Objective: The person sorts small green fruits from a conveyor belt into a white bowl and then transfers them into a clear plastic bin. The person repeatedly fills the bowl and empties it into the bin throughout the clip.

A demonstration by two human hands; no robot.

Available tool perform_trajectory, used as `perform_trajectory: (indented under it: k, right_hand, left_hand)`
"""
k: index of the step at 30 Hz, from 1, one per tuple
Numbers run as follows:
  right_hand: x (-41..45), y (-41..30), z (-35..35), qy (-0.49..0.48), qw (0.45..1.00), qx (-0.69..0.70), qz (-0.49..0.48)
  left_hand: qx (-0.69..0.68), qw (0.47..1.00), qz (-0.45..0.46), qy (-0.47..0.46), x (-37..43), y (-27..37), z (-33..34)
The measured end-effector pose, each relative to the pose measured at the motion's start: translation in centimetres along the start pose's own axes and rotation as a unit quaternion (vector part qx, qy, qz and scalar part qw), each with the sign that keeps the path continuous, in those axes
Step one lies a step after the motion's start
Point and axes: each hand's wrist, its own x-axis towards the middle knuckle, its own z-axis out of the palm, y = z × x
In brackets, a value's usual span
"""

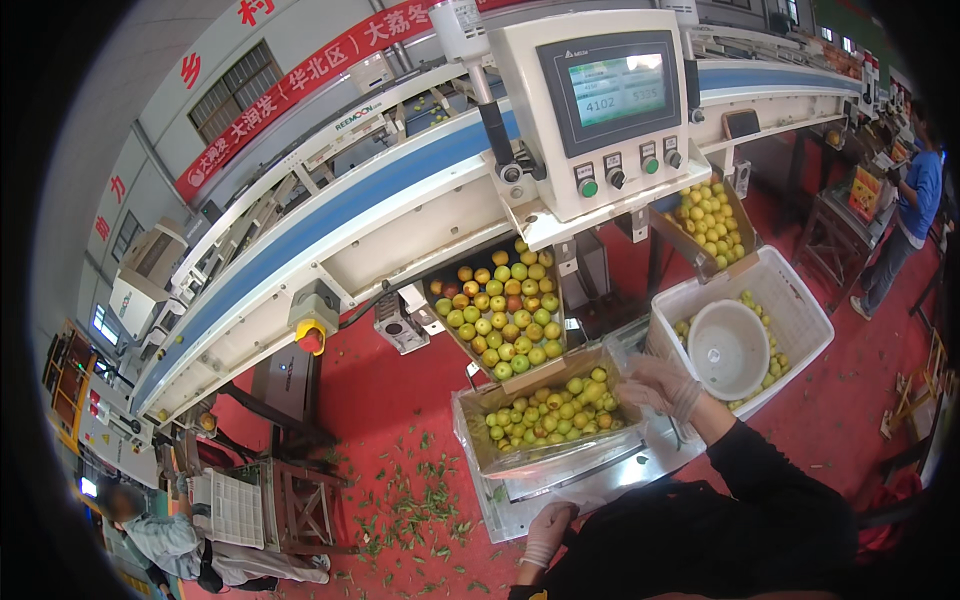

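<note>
My right hand [660, 386], in a thin translucent glove, is at the right end of a plastic-lined cardboard box [562, 466] of yellow-green jujubes [551, 412]; whether it grips the liner cannot be told. My left hand [551, 525], also gloved, has its fingers curled near the front edge of the metal stand [499, 525] under the box; whether it holds anything cannot be made out. Behind the box, a sloping chute [562, 300] is filled with more fruit [510, 315]. Right of my right hand, a white plastic bowl [727, 349] rests on fruit in a white crate [814, 322].
A sorting conveyor with a blue belt [360, 191] crosses behind, bearing a control panel [615, 97] and a red emergency-stop button [309, 339]. Another fruit chute [709, 225] is at the right. Leaves [412, 502] litter the red floor. People stand at far left [165, 540] and far right [919, 195].
</note>
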Motion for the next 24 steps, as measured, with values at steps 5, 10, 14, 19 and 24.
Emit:
perform_trajectory:
  k: [5,10,14,19,24]
  right_hand:
    - [-1.4,-2.5,0.6,-0.002,0.998,-0.035,-0.045]
    - [-2.1,-2.0,-3.7,0.074,0.994,-0.06,-0.047]
    - [-1.8,-1.1,-4.3,0.119,0.99,-0.074,-0.008]
    - [-1.9,-1.0,-4.4,0.128,0.987,-0.096,-0.012]
    - [-1.8,-0.7,-5.4,0.135,0.987,-0.085,-0.013]
  left_hand:
    - [0.01,1.0,-0.002,0.014,-0.5,0.3,-0.1]
    - [0.003,1.0,-0.011,0.006,-0.4,0.1,0.2]
    - [0.007,1.0,-0.011,-0.003,0.0,0.9,0.3]
    - [-0.007,1.0,-0.009,-0.014,0.5,0.6,0.3]
    - [-0.004,0.999,-0.029,-0.024,0.7,0.3,0.2]
